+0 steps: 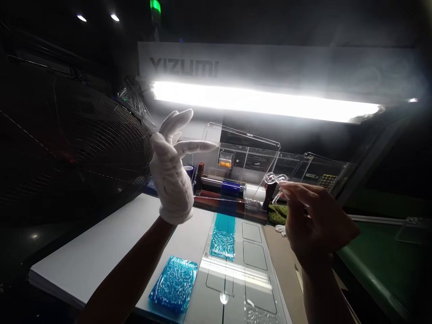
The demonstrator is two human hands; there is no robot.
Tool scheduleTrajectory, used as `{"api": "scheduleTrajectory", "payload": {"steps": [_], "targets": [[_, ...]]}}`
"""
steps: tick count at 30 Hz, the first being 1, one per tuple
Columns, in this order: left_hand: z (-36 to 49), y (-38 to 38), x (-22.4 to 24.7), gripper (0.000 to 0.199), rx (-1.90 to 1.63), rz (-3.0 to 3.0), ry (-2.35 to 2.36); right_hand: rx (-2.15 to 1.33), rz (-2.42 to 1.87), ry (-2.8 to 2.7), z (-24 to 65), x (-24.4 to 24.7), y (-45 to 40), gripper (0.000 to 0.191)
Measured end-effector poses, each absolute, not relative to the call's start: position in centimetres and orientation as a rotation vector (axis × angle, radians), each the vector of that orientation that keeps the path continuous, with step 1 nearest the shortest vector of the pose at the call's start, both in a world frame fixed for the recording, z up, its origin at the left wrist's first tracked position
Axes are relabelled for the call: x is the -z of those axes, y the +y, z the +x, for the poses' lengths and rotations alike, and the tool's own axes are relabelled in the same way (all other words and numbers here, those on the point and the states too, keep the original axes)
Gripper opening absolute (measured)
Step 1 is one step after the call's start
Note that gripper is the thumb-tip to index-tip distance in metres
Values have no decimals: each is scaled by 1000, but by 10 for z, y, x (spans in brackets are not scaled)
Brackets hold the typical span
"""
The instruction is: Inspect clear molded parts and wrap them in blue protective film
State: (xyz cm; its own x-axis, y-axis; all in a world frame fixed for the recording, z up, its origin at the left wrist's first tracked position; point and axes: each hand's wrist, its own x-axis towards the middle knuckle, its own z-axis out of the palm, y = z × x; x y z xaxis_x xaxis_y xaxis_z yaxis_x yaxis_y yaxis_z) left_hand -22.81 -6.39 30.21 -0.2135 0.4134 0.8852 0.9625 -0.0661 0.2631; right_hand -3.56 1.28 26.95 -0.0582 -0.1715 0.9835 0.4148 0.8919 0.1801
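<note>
The bare right hand [312,216] pinches a clear, looped plastic piece [276,178] beside a transparent, rectangular plastic panel [250,135], both above the white surface [124,229]. The white-gloved left hand [173,175] has fingers spread; its contact with the panel is indeterminable.

The right hand [315,218] hides the lower end of the clear looped piece [275,177]; it may join the clear frame [245,133] behind, though the view leaves that uncertain. Past the far edge of the desk [128,238], dark items [258,162] are too small to tell. The picture cuts off the dim fan [77,130] beyond the left edge and the patterned clear pad [259,316] at the near edge.
</note>
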Motion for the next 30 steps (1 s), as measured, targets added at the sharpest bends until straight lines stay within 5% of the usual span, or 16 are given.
{"api": "scheduleTrajectory", "payload": {"steps": [4, 10, 13, 19, 24, 26, 30], "targets": [[-228, -63, -302, 80, 1714, -1214, -1521, 504, -222, -1571, -37, -269, 13, 24], [-231, -65, -301, 69, 1799, -1221, -1423, 483, -260, -1626, -34, -267, 10, 22], [-234, -72, -297, 63, 1564, -1303, -1296, 436, -306, -1753, -30, -264, 9, 17], [-236, -79, -253, 124, 715, -1866, -1460, 272, -369, -2126, -20, -241, 1, 13], [-234, -77, -210, 132, 520, -2058, -1533, 176, -461, -2390, -9, -224, -7, 14], [-236, -80, -200, 126, 540, -2145, -1573, 180, -556, -2469, 1, -222, -7, 36], [-245, -87, -184, 127, 539, -2189, -1662, 231, -705, -2684, 24, -213, 0, 128]]}}
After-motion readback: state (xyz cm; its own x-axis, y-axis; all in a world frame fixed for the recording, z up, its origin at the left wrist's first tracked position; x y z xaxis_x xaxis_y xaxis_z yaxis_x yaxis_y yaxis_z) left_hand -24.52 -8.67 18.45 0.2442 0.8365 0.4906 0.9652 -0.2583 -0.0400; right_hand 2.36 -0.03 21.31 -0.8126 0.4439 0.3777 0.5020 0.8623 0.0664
